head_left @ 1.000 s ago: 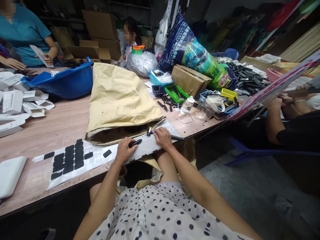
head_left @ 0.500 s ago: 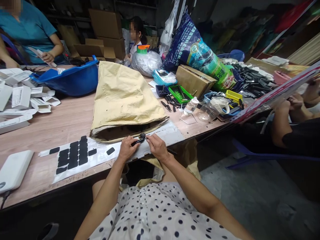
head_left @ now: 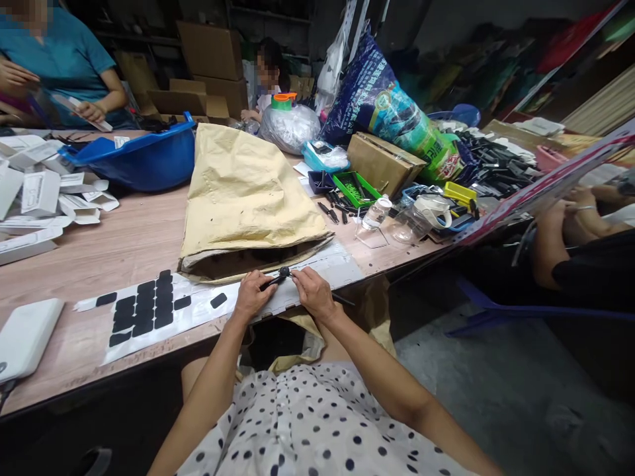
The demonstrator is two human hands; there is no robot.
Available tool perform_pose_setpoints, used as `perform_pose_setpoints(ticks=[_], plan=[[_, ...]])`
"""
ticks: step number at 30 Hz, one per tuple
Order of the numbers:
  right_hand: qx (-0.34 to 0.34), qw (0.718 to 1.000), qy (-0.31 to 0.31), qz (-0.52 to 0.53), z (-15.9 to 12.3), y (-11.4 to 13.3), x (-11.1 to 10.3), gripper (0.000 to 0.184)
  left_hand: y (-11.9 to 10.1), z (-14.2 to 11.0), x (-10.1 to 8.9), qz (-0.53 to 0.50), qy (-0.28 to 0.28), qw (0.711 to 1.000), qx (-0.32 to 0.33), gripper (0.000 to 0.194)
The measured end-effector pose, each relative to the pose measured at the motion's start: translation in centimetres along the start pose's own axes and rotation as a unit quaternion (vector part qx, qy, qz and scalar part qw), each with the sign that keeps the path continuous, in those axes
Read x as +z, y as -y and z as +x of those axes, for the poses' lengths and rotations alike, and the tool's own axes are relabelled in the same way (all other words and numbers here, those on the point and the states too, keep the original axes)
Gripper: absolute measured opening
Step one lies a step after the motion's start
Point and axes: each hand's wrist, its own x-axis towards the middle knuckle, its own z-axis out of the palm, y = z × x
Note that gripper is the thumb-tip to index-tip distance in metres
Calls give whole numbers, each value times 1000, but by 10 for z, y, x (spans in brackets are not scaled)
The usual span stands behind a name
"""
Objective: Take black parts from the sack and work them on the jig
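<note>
Near the table's front edge, my left hand (head_left: 252,293) is closed around a slim black part with a round end (head_left: 284,272). My right hand (head_left: 312,291) pinches at that round end from the other side; whatever lies between its fingertips is too small to make out. A thin dark rod (head_left: 344,299) shows beside my right wrist. Just behind both hands lies a large tan paper sack (head_left: 248,192), its mouth toward me and dark inside. Left of my hands, rounded black pads (head_left: 145,307) lie on a white backing sheet (head_left: 198,316).
A white box-like device (head_left: 30,340) with a cable sits at the left. Behind it are white cartons (head_left: 40,192) and a blue basin (head_left: 139,158). To the right stand a green tray (head_left: 354,188), a clear bottle (head_left: 377,213) and a cardboard box (head_left: 381,162). Other people sit around the table.
My hands keep nearly the same hold and place on the black part. Across the table, the person in teal has raised one hand. The view has shifted slightly.
</note>
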Motion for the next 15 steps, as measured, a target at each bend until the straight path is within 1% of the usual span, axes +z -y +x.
perform_pose_setpoints(ticks=[2,4,8,12,15], plan=[[5,1000,8,2,-1,-3,1,32,0,0,1,1,-2,1000,0,21],[12,1000,-1,5,0,-7,1,32,-1,0,1,3,-5,1000,0,21],[17,1000,-16,-16,12,-22,-5,31,-5,-1,1,19,-6,1000,-6,20],[16,998,19,-66,26,-43,-9,24,-10,-2,1,42,-2,999,-15,22],[1,995,43,-86,29,-54,-7,20,-11,-3,0,50,4,999,-15,21]])
